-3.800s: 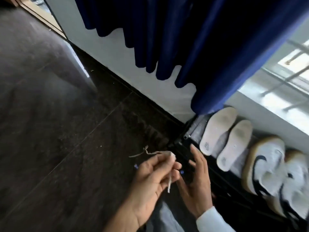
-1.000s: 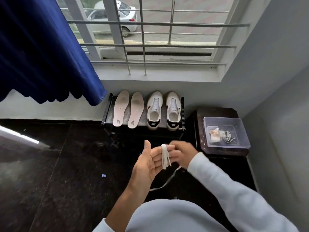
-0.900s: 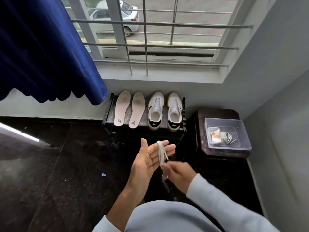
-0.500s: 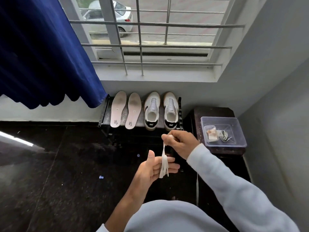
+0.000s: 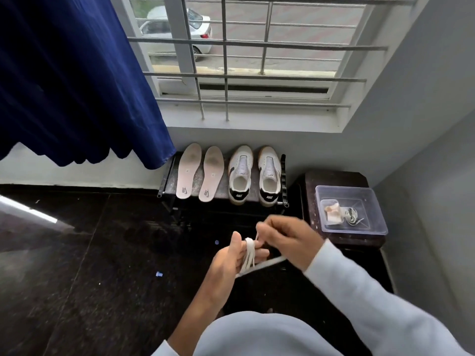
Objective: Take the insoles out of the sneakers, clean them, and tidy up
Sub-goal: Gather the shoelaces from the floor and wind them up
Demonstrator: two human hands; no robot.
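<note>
At lower centre the left hand (image 5: 231,258) serves as a spool, its fingers loosely curled inside loops of white shoelace (image 5: 249,255), while the right hand (image 5: 282,242) pinches the free end to wind it, probably for tidy storage. Two insoles (image 5: 199,173) and two sneakers (image 5: 254,176) lie side by side on the shoe rack (image 5: 167,181) at mid-frame; one clear box (image 5: 350,210) sits at right.

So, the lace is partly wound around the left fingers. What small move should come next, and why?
Probably one more turn: the right hand should carry the loose tail over the left hand again. The shoelace already loops those fingers, but a free length still trails out. Another coiled lace lies in the clear box.
</note>
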